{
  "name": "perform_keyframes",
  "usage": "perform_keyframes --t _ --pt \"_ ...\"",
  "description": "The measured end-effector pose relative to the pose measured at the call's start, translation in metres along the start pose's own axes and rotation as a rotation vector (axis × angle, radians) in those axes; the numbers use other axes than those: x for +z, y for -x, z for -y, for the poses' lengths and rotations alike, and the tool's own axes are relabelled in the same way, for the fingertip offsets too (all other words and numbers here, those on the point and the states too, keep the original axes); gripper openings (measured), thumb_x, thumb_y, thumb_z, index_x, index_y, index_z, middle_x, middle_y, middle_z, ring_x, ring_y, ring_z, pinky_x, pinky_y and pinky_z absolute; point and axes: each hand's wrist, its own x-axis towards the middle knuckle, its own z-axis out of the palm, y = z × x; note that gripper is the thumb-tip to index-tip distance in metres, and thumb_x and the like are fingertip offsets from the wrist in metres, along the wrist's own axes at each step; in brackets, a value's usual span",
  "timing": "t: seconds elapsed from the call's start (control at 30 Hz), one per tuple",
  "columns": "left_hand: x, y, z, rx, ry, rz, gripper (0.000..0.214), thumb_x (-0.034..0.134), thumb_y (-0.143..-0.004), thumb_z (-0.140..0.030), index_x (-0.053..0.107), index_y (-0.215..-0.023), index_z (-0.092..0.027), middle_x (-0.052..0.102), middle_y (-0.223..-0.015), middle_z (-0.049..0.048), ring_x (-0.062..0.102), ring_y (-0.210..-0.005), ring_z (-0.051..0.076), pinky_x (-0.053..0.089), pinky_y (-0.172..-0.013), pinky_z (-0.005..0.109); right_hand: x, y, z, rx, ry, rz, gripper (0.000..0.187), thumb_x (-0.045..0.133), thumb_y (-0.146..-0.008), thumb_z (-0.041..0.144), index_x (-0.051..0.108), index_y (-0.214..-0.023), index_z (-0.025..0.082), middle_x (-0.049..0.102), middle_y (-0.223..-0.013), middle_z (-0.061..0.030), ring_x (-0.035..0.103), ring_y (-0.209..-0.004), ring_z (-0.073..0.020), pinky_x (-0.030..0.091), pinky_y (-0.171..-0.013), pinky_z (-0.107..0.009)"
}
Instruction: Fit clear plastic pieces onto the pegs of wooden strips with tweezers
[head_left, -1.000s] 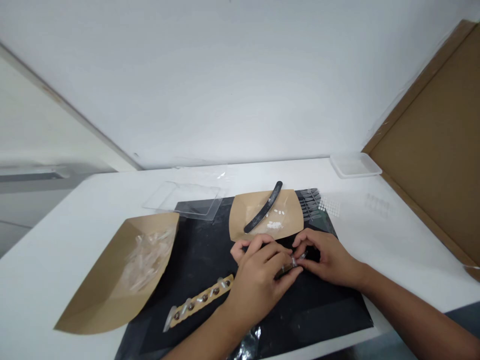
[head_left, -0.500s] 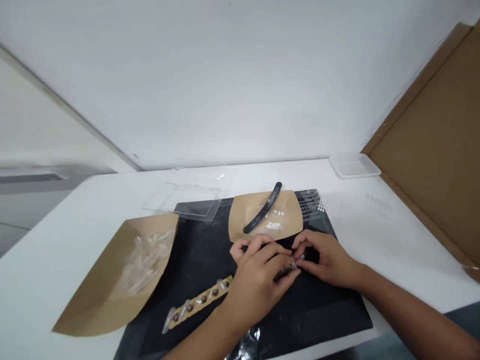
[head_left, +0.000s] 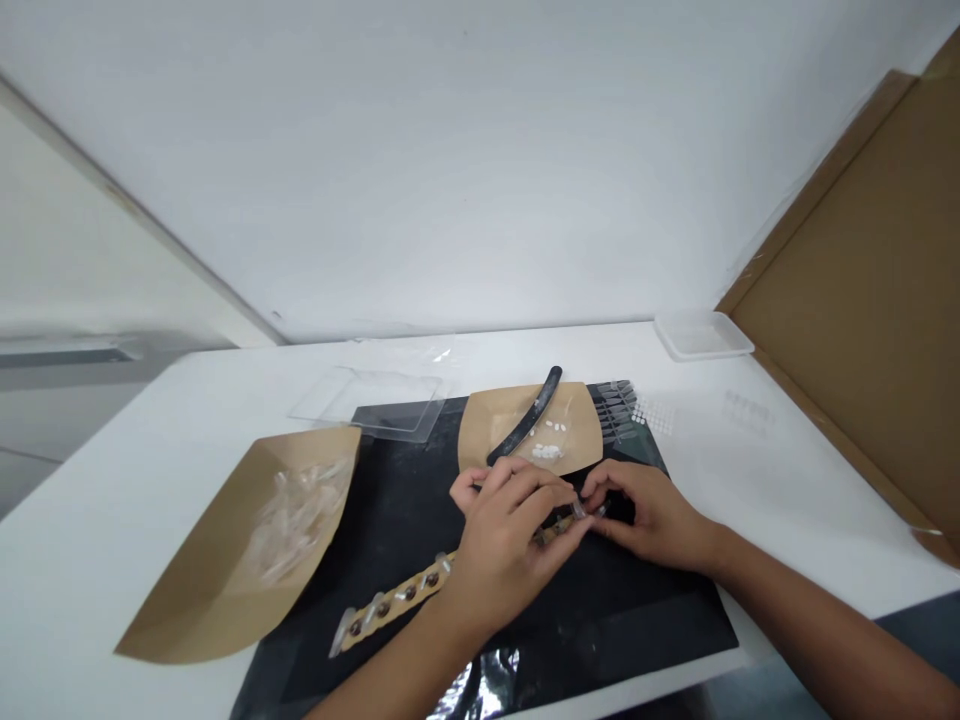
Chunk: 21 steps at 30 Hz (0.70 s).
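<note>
Both hands meet over the black mat (head_left: 420,500), just in front of a small brown paper tray (head_left: 577,440). My left hand (head_left: 502,545) has its fingers curled and pinches a thin stick-like item (head_left: 559,527) with a small clear piece at its tip. My right hand (head_left: 649,515) pinches that same clear tip from the other side. A tan strip (head_left: 397,598) carrying several small clear and dark pieces lies on the mat to the left of my left wrist.
A black curved file (head_left: 529,417) and small white bits rest in the small tray. A larger brown paper tray (head_left: 187,590) with clear pieces sits at left. A clear lid (head_left: 367,398), a clear container (head_left: 701,335) and a cardboard panel (head_left: 862,300) stand behind and right.
Both hands have shifted slightly left and up in the picture while keeping their pinch on the small item. The view moved a little too.
</note>
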Motion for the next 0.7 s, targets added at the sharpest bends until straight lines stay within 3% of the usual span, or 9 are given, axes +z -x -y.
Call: perform_keyframes --t 0.43,0.57,0.7 --pt "-0.006 -0.005 0.002 -0.028 -0.106 -0.138 0.014 0.080 -0.090 -0.031 0.069 -0.092 -0.024 0.079 -0.090 -0.0014 0.071 -0.092 0.024 0.031 -0.091 0.046 -0.002 0.001 0.001 -0.079 0.065 0.017 0.023 0.074 -0.091 0.019 0.062 -0.110 0.025 0.071 -0.103 -0.0025 0.067 -0.093 -0.0189 0.055 -0.087 -0.035" --pt "-0.008 -0.005 -0.001 -0.021 -0.048 -0.172 0.007 0.076 -0.095 -0.027 0.070 -0.095 -0.024 0.080 -0.096 0.0001 0.073 -0.093 0.023 0.036 -0.091 0.044 -0.008 0.002 0.006 -0.132 0.086 0.017 0.028 0.075 -0.091 0.023 0.061 -0.115 0.027 0.070 -0.109 -0.0044 0.066 -0.100 -0.0220 0.056 -0.091 -0.039" --pt "-0.011 -0.004 -0.001 0.006 0.132 -0.141 0.004 0.069 -0.099 -0.019 0.070 -0.101 -0.023 0.080 -0.098 0.0020 0.074 -0.093 0.020 0.048 -0.089 0.038 -0.015 0.004 0.011 -0.230 0.127 -0.031 0.036 0.077 -0.090 0.030 0.058 -0.121 0.030 0.068 -0.117 -0.0068 0.064 -0.109 -0.0261 0.055 -0.098 -0.045"
